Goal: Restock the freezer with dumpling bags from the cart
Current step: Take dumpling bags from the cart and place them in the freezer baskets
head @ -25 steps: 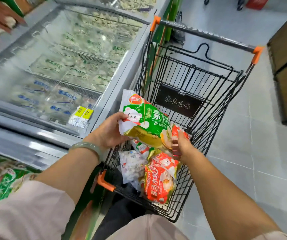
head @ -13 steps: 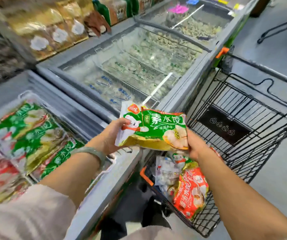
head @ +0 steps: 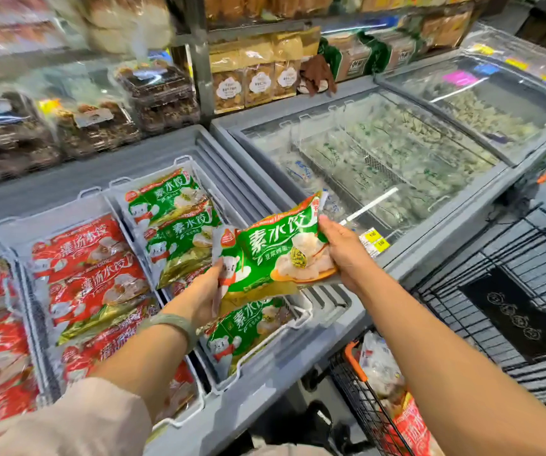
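A green dumpling bag hangs over the open freezer. My left hand grips its left end and my right hand grips its right end. Right below it, a white wire basket holds more green dumpling bags. Baskets further left hold red dumpling bags. The black wire cart stands to the right, with a red bag and a pale bag in its near corner.
A closed glass-lidded freezer full of loose frozen dumplings lies behind the cart, with another one beyond it. Shelves of packaged baked goods rise behind the freezers. Yellow price tags sit on the freezer rim.
Both hands lifted the green bag out of the cart and carried it left, from above the cart to above the open freezer's green-bag basket. The view swung left with it.
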A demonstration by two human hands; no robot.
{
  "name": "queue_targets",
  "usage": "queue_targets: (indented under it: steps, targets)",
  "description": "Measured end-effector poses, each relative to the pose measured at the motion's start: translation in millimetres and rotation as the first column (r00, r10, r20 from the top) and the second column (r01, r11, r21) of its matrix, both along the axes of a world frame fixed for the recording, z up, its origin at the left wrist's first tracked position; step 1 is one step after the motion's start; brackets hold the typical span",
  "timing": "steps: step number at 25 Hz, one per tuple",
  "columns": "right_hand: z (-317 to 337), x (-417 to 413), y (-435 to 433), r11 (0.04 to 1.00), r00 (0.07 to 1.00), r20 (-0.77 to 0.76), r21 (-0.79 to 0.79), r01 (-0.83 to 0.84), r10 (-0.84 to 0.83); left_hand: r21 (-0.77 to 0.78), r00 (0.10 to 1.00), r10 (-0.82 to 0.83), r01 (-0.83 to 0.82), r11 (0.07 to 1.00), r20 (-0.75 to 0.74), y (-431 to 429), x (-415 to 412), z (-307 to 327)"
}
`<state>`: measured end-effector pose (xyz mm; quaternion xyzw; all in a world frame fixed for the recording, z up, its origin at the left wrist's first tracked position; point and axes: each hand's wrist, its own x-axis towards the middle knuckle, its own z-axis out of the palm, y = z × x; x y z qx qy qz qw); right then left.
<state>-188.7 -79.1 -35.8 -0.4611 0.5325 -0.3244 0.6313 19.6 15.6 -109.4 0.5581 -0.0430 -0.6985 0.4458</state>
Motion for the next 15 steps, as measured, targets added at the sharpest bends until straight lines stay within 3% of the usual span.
queue_targets:
  steps: [3, 5, 7, 8, 11, 12, 15]
  targets:
    - [-1.9, 26.0, -2.3, 0.996, 0.997, 0.022, 0.056, -0.074, 0.072, 0.031, 0.993, 0.112, -0.113, 0.993, 0.049, 16.6, 18.7, -1.4]
    - [-13.4, 38.6, -10.7, 0.997, 0.995, -0.086, 0.065, -0.035, 0.041, 0.031, 0.987, 0.151, -0.153, 0.988, 0.061, 25.2, 31.5, -8.9]
    - [-31.9, 45.1, -23.3, 1.000, 0.948, -0.318, 0.009, 0.014, -0.010, 0.069, 0.981, 0.186, -0.189, 0.979, 0.053, 30.9, 42.4, -20.9]
    - [-44.3, 48.3, -30.3, 1.000, 0.883, -0.470, -0.002, -0.028, 0.024, 0.087, 0.978, 0.198, -0.204, 0.975, 0.068, 32.8, 46.9, -28.0]
    - [-84.8, 62.4, -46.0, 0.946, 0.518, -0.816, 0.100, -0.308, 0.255, 0.136, 0.970, 0.240, -0.242, 0.961, 0.028, 37.4, 58.0, -39.9]
    - [-98.3, 68.4, -49.6, 0.928, 0.473, -0.827, 0.145, -0.342, 0.304, 0.185, 0.967, 0.250, -0.256, 0.949, 0.055, 39.3, 58.9, -46.7]
    - [-130.7, 85.6, -55.0, 0.893, 0.458, -0.777, 0.299, -0.336, 0.432, 0.261, 0.957, 0.276, -0.288, 0.921, 0.085, 46.3, 59.3, -61.0]
